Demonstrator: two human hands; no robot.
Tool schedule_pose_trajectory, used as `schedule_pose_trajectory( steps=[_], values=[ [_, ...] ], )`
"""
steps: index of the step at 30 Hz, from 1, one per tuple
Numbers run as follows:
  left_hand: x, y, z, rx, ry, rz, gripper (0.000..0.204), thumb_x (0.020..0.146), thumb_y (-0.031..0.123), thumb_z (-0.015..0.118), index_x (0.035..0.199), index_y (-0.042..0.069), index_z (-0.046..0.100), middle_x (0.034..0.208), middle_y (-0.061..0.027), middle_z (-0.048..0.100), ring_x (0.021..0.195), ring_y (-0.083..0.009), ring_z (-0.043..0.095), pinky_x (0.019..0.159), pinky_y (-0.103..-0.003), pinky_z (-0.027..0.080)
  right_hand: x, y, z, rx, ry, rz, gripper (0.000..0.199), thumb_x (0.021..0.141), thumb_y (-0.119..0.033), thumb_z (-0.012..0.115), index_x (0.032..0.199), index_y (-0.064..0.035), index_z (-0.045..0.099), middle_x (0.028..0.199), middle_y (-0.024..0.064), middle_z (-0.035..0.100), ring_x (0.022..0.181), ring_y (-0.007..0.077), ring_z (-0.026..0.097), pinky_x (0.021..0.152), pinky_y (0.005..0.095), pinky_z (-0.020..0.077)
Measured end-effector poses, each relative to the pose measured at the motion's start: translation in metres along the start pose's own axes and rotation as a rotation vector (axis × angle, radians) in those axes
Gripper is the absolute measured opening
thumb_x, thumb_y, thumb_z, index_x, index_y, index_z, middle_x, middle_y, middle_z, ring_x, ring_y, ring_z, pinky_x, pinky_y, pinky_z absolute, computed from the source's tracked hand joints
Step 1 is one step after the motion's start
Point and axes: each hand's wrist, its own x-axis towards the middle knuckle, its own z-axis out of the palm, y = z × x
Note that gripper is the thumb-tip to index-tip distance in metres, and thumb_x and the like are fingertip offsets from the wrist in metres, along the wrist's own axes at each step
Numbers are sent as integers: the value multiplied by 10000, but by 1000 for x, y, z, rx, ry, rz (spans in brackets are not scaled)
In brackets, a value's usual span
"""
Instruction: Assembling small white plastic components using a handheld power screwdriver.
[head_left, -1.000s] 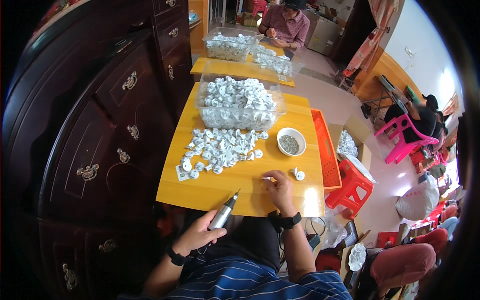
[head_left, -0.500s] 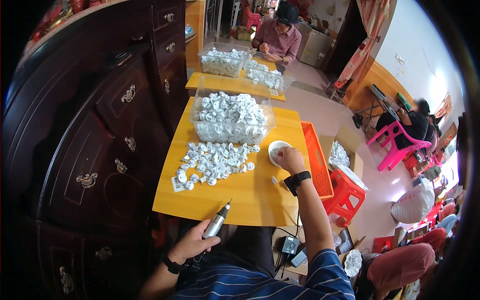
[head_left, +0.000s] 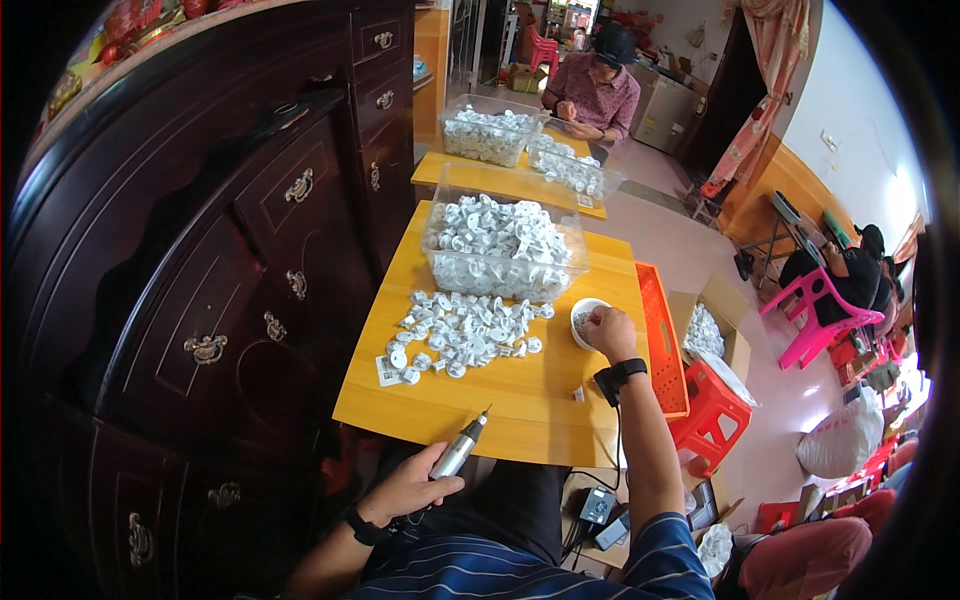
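Dark wood of a tall cabinet (head_left: 230, 250) with brass handles fills the left side, and the yellow table (head_left: 500, 410) stands just beside it. Near the lower edge, the left hand (head_left: 405, 490) is closed around a silver rotary tool (head_left: 458, 452) — it is held like a pen, with the thin tip pointing up and to the right, over the near edge of the table. A black band sits on this wrist.

On the table, a loose pile of small white parts (head_left: 462, 332) lies in the middle. Behind it stands a clear plastic bin (head_left: 505, 245), full of the same white pieces and nearly touching the pile.

Further right, the right hand (head_left: 610, 332) reaches to a small white bowl (head_left: 583, 318) — the fingers are bent down at its rim and cover part of it. Whether they pinch something cannot be told. A black watch is on this wrist.

Beside the table's right edge stand an orange crate (head_left: 662, 340) and a red stool (head_left: 710, 405). At the far tables another person (head_left: 597, 95) sits and works.
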Motion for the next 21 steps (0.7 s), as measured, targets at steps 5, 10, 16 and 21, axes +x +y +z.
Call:
schedule_pose_trajectory(
  steps=[5,10,16,21],
  values=[
    [-1,-3,2,-13,-5,15,509,934,197,709,1344,5,477,892,-14,567,653,-67,540,578,-222,473,-12,3,-5,309,158,-6,123,823,-194,679,857,-93,740,849,151,730,751,317,705,677,412,562],
    [-1,-17,-4,-18,19,63,569,934,224,720,1389,8,454,880,-14,578,649,-61,557,584,-215,489,-62,-38,-33,1234,21,217,65,917,-88,637,930,-45,684,776,-14,646,595,66,565,525,204,428],
    [-3,-2,1,15,-40,61,647,954,177,690,1483,2,361,929,-27,553,680,-70,550,593,-209,493,-128,-61,7,1591,-180,291,76,899,-48,647,967,-70,674,820,25,669,614,89,593,551,225,481],
    [-5,-2,2,31,-42,34,658,956,194,691,1491,13,355,936,-34,563,676,-74,555,594,-207,495,-154,-84,34,1612,-302,360,56,935,-78,691,990,-70,688,860,-6,687,695,77,616,653,220,506]
  ],
)
